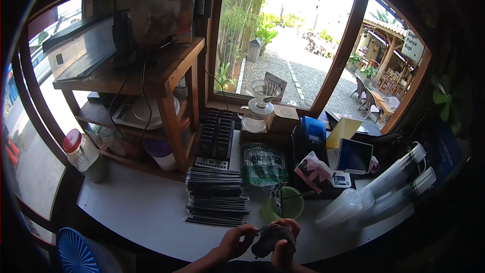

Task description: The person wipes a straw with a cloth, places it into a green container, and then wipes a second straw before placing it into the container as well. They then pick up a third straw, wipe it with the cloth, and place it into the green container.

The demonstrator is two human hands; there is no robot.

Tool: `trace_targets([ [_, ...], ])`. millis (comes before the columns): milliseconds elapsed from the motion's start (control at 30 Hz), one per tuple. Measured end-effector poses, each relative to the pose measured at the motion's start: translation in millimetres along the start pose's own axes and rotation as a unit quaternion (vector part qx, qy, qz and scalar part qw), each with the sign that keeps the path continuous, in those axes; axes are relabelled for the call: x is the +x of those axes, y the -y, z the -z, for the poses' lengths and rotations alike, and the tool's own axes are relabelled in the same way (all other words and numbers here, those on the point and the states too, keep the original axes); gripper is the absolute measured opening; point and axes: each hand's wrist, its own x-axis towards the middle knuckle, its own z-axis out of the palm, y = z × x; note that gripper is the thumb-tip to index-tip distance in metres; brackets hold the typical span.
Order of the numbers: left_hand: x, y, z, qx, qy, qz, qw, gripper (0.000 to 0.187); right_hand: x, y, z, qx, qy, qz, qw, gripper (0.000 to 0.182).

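Right hand (284, 254) half-curled, I'm holding a dark bundle (270, 242) just my side of the green tub (266, 213); my left hand (234, 241) is pinching almost closed beside the bundle, its hold unclear. Slim black packets (214, 194) are lying left of the tub.

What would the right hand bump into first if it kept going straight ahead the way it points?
Probably the green container, just beyond the right hand and the dark item it holds. Depth is unclear, so it might pass above the rim.
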Motion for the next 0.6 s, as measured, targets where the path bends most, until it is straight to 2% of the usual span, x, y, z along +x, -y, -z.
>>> trace_targets([
  [33, -6.2, 2.9, 4.5, 0.025, 0.028, 0.024, 0.999, 0.041, -1.4, 4.0, 0.8, 0.11, 0.049, -0.136, 0.983, 0.076],
  [133, -13.0, 4.0, 3.0, 0.054, 0.013, 0.056, 0.997, 0.034, -2.8, -2.9, 1.6, 0.116, 0.113, -0.214, 0.963, 0.074],
  [167, -13.2, 5.2, 3.0, 0.055, 0.013, 0.066, 0.996, 0.031, 3.9, 2.1, -0.2, 0.112, 0.111, -0.209, 0.965, 0.065],
  [233, -12.4, 7.9, 4.1, 0.057, 0.013, 0.083, 0.995, 0.025, 13.1, 17.6, -7.7, 0.141, 0.068, -0.164, 0.974, 0.06],
  [300, -14.9, 14.5, 7.8, 0.062, 0.034, 0.162, 0.984, 0.022, 19.2, 21.9, -9.8, 0.159, 0.012, -0.107, 0.981, 0.052],
  [333, -17.6, 15.5, 9.7, 0.063, 0.047, 0.203, 0.976, 0.02, 19.2, 22.0, -11.9, 0.136, 0.009, -0.077, 0.988, 0.053],
  [400, -23.1, 14.2, 12.4, 0.014, 0.032, 0.22, 0.975, 0.017, 17.4, 21.8, -18.0, 0.089, -0.002, -0.015, 0.996, 0.055],
  [467, -34.5, 16.4, 12.8, -0.008, 0.025, 0.224, 0.974, 0.016, 5.4, 2.9, -17.7, 0.096, 0.089, -0.102, 0.986, 0.056],
  [533, -34.7, 12.0, 11.0, -0.002, -0.002, 0.2, 0.98, 0.018, -5.8, -19.3, -13.4, 0.015, 0.222, -0.237, 0.946, 0.049],
  [567, -36.9, 9.7, 10.7, 0.001, -0.017, 0.191, 0.981, 0.021, -5.7, -18.2, -17.8, 0.017, 0.198, -0.22, 0.955, 0.037],
  [600, -38.7, 11.7, 12.8, 0.01, 0.018, 0.215, 0.976, 0.024, -5.0, -13.6, -17.7, 0.062, 0.177, -0.191, 0.964, 0.036],
])
